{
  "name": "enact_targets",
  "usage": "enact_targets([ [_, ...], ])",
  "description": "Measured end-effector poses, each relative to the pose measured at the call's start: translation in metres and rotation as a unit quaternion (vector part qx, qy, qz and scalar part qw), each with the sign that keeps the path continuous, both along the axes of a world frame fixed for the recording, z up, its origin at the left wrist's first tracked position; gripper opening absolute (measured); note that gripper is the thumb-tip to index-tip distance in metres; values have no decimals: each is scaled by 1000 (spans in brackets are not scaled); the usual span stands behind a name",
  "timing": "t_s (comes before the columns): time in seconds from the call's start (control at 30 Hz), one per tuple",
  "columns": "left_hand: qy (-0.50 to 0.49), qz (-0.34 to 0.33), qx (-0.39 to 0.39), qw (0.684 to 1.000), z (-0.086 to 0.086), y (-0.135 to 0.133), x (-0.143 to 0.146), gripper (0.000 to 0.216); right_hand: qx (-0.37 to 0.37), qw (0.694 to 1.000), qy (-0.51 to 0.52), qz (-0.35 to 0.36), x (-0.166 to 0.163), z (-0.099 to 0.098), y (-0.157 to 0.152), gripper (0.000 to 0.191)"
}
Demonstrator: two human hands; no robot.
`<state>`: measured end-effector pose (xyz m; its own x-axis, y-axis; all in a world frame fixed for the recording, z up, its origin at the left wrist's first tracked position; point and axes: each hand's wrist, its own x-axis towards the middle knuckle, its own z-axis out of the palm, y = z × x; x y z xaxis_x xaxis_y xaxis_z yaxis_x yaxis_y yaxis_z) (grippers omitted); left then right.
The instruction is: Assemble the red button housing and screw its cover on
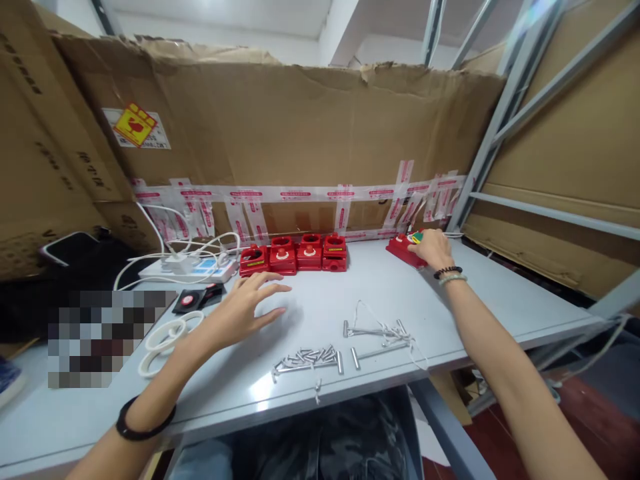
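Over the white tabletop (310,307), my left hand (250,303) hovers with fingers spread and nothing in it. Just behind it stands a row of red plastic housings (307,257), some with round openings and some with red knobs. My right hand (434,250) reaches to the back right, its fingers closed on the end of another red plastic housing (404,252). A small green and yellow patch (416,237) shows beside those fingers; part of the housing is hidden by the hand. Between my hands, near the front edge, lie metal T-shaped bars (377,330) with white string and a pile of screws (313,357).
White rings (165,337) and black pouches (189,301) lie at the left. Behind them a power strip (187,269) trails white cables. A tall cardboard wall (300,127) closes the back, and a metal frame (493,143) stands at the right.
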<state>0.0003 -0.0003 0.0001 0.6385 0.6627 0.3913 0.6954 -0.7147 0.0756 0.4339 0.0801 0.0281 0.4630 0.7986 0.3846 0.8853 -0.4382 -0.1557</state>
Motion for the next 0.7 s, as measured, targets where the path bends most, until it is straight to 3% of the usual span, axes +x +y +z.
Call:
enact_targets([
  [0.23, 15, 6, -13, 1000, 1, -1, 2, 33, 24, 1000, -5, -8, -4, -9, 5, 42],
  [0.43, 17, 7, -12, 1000, 0, -1, 2, 32, 59, 998, -28, 4, -10, -10, 6, 50],
  [0.53, 16, 3, -10, 1000, -1, -1, 3, 32, 53, 996, -37, 56, -24, -8, 7, 45],
  [0.7, 11, 0, -11, 1000, -2, 0, 2, 32, -21, 986, -25, 161, -59, -13, 9, 30],
])
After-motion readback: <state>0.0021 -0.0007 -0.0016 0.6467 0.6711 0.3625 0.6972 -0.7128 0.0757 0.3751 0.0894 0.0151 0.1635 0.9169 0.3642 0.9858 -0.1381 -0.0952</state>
